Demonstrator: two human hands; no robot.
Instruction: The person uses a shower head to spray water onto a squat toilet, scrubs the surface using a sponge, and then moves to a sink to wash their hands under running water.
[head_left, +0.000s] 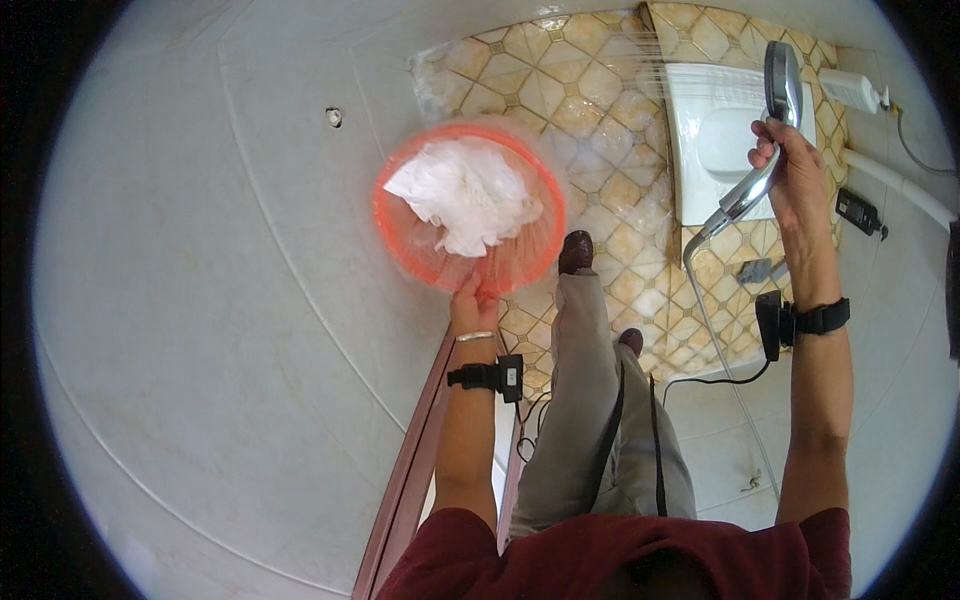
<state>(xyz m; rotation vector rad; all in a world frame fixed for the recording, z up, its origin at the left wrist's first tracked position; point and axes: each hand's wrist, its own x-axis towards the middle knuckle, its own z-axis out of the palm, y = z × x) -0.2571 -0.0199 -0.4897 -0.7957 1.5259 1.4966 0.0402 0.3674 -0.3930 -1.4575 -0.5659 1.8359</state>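
My left hand (474, 302) grips the near rim of a translucent orange-red plastic basin (553, 202). Bunched white cloth (472, 191) lies inside the basin, and its edges look slightly blurred. In my right hand (795, 165) is a chrome handheld shower head (782, 82), held by its handle. Fine jets of water leave its face towards the left, passing over the white squat toilet (684, 172). From the handle's lower end a metal shower hose (705, 315) curves down past my legs.
Wet patterned tiles (600, 157) cover the floor. A white bottle (851, 90), a dark bottle (859, 212) and a grey scrubbing pad (754, 271) lie at the right. A white pipe (900, 184) runs along the right wall. A reddish door frame (409, 457) stands by my left arm.
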